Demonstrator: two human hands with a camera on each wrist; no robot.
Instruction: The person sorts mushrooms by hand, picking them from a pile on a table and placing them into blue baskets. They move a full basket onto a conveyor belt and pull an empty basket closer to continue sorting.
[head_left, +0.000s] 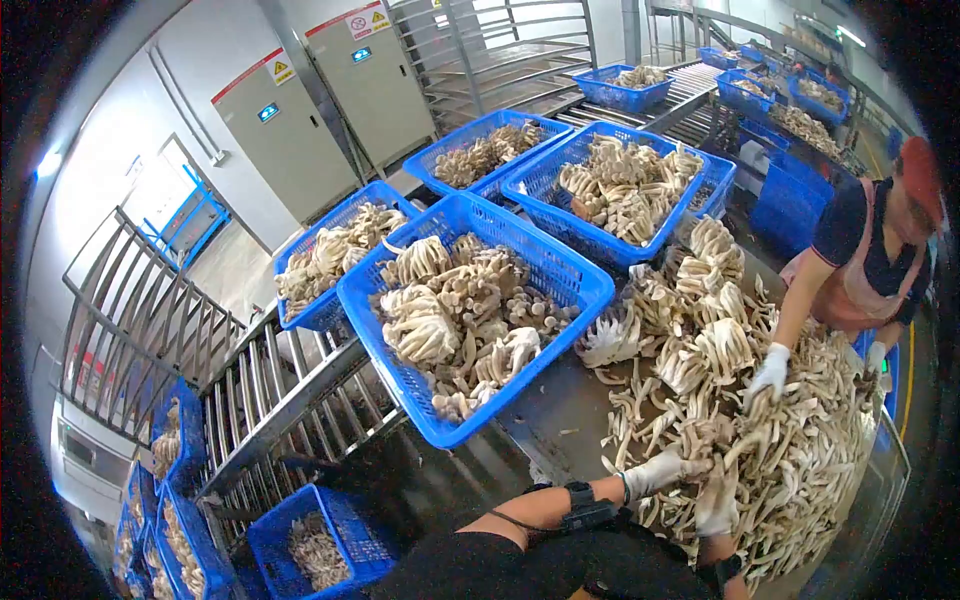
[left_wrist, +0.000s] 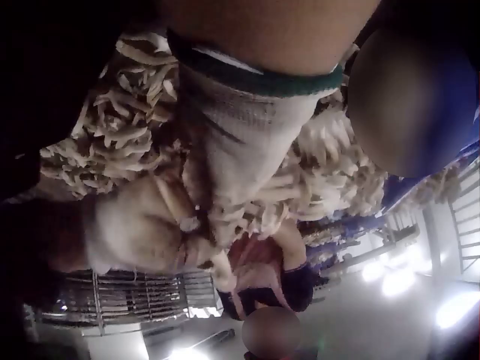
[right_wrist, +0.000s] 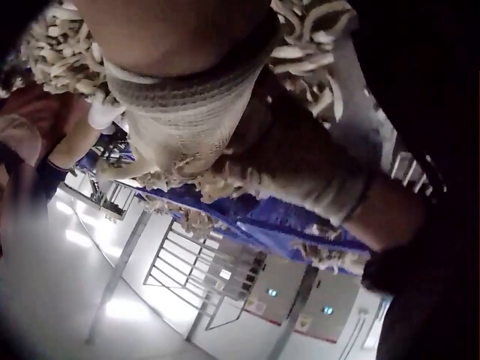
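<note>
Both hands wear whitish knit gloves and work close together at the near edge of a heap of pale, long-stemmed mushrooms (head_left: 800, 470). My left hand (head_left: 655, 473) reaches in from the left, its fingers curled at a mushroom clump (right_wrist: 212, 186). Beside it, my right hand (head_left: 716, 505) points away from me into the heap. In the left wrist view the right hand (left_wrist: 139, 232) grips a mushroom (left_wrist: 176, 201) with a small greyish cap. The left glove (left_wrist: 240, 131) hides most of its own fingers there, and the right glove (right_wrist: 184, 124) does likewise in the right wrist view.
Blue baskets of mushroom clumps, the nearest one (head_left: 470, 420) large, stand left of the heap along a roller conveyor (head_left: 290, 385). Another blue basket (head_left: 320, 540) sits low at left. Across the heap, a person in a pink apron (head_left: 850, 290) reaches in with gloved hands.
</note>
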